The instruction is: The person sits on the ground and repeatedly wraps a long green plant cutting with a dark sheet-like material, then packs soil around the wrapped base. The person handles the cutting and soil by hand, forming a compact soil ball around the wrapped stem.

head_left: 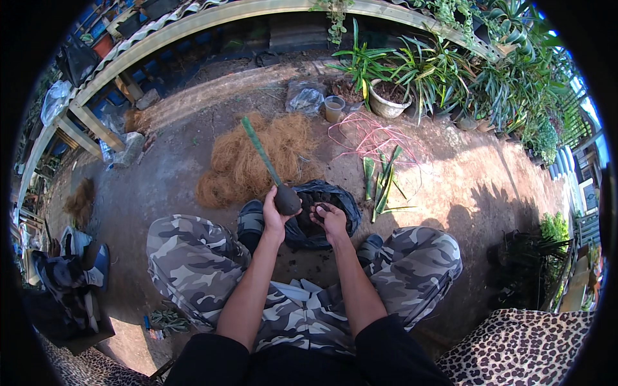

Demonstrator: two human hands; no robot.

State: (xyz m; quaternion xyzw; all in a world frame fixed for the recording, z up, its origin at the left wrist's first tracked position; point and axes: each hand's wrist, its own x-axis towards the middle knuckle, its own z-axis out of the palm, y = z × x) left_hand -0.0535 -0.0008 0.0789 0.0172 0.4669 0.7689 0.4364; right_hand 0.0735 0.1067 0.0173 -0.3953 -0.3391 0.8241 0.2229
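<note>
Nearest the viewer, camouflage trousers (306, 321) cover the bent legs. Between the knees, the left hand (275, 215) grasps a dark ball (288, 201), which lies against the inner side of its fingers, their far parts hidden behind it; a single green leaf (261, 151) rises from the ball, tilted leftward. The right hand (331, 220), just beside, has its fingers curled about dark soil (321, 208), apart from the ball. Beneath lies an open black bag (351, 207). Beyond are a heap of brown fibre (257, 154) at left and, at right, cut leaves (384, 183); farther, pink string (367, 135), a plastic cup (333, 110) and a potted plant's whitish pot (389, 108).
</note>
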